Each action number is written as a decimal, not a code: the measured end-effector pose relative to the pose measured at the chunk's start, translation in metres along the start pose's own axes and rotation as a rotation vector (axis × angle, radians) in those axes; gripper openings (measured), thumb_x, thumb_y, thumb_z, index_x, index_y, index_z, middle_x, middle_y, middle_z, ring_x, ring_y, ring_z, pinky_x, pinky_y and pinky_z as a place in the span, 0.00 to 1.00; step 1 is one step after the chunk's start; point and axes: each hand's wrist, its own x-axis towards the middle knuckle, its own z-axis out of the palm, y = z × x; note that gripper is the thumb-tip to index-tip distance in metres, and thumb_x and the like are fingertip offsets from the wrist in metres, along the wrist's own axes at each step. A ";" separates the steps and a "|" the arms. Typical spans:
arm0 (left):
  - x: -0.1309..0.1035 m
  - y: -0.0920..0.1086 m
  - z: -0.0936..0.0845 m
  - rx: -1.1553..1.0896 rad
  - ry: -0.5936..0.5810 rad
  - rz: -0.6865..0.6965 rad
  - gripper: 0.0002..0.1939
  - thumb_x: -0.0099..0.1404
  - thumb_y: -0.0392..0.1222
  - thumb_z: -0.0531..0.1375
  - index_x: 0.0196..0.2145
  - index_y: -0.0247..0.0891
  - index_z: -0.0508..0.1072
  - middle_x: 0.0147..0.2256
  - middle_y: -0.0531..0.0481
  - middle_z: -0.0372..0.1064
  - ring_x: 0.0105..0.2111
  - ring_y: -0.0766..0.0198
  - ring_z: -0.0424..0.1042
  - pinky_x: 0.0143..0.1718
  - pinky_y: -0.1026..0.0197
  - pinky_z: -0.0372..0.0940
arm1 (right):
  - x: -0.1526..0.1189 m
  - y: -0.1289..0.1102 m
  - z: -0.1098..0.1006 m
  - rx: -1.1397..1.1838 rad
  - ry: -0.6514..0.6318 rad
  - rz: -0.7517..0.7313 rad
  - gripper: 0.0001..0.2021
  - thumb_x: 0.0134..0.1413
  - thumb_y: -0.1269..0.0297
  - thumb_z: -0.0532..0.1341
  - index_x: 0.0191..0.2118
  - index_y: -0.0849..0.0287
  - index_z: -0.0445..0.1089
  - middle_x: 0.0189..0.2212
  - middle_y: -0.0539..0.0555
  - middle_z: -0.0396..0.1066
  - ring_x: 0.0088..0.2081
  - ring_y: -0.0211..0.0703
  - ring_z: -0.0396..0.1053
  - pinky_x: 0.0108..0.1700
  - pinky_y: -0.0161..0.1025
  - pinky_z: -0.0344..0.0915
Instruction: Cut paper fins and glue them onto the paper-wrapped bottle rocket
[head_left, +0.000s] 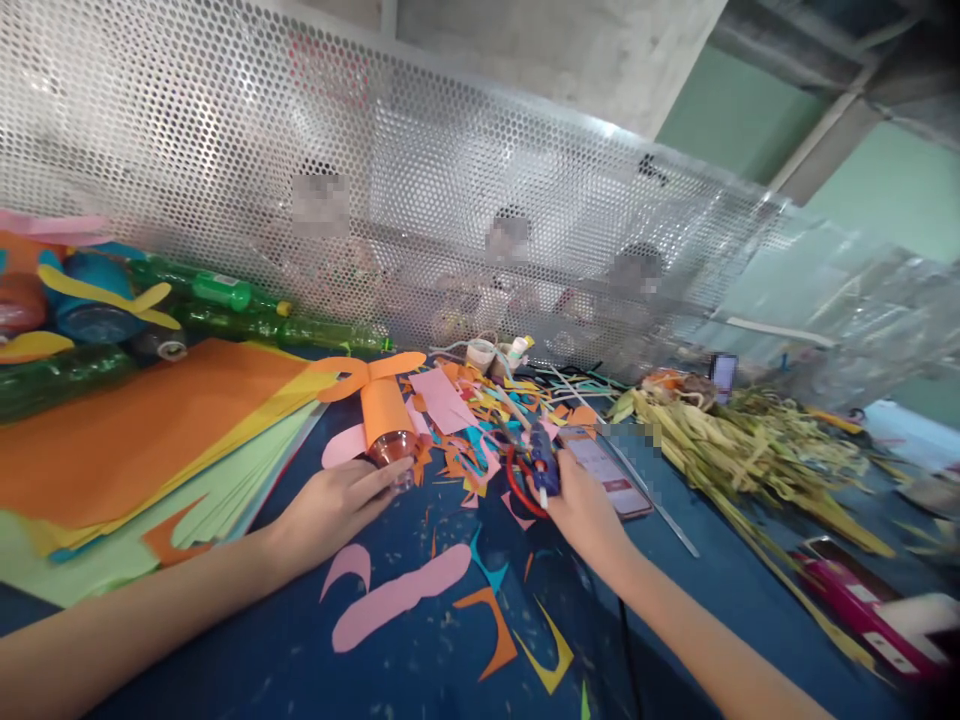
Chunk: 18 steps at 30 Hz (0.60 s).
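My left hand (349, 505) has its fingers closed around the clear neck of a plastic bottle piece (391, 447). The bottle is wrapped in orange paper and topped by an orange paper propeller shape (367, 374). In my right hand (577, 500) is a blue glue gun (541, 460), and a black cord (628, 650) runs below that wrist. Red scissor handles (517, 482) show right beside the glue gun, partly hidden by it. Between my forearms lies a pink paper strip (405, 597) with rounded ends, among orange, yellow and blue offcuts.
Stacked coloured paper (172, 420) covers the left, with green bottles (285, 328) behind. Paper scraps (465, 450) pile up mid-table. A phone (607, 480) lies by my right hand; dried husks (720, 450) spread beyond. A perforated metal screen (450, 190) borders the back, people visible through it.
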 end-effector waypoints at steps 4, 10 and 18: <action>0.001 0.003 0.000 -0.036 -0.001 0.086 0.18 0.69 0.41 0.47 0.55 0.38 0.62 0.28 0.50 0.68 0.28 0.64 0.70 0.30 0.62 0.68 | 0.017 0.017 0.006 -0.055 0.044 0.029 0.11 0.45 0.76 0.58 0.38 0.63 0.60 0.29 0.59 0.68 0.32 0.51 0.69 0.32 0.41 0.61; 0.004 0.006 -0.002 -0.071 -0.053 0.096 0.18 0.69 0.42 0.47 0.55 0.38 0.61 0.27 0.50 0.69 0.26 0.64 0.69 0.27 0.63 0.66 | 0.009 -0.029 -0.003 0.245 0.174 -0.254 0.06 0.55 0.66 0.57 0.40 0.57 0.62 0.39 0.59 0.68 0.42 0.52 0.67 0.41 0.45 0.64; 0.004 0.002 -0.003 -0.178 -0.107 -0.043 0.20 0.69 0.45 0.48 0.57 0.42 0.60 0.28 0.51 0.70 0.27 0.66 0.69 0.30 0.64 0.65 | -0.037 -0.075 0.008 0.616 0.051 -0.654 0.11 0.53 0.65 0.58 0.44 0.57 0.62 0.38 0.58 0.68 0.41 0.48 0.69 0.42 0.41 0.67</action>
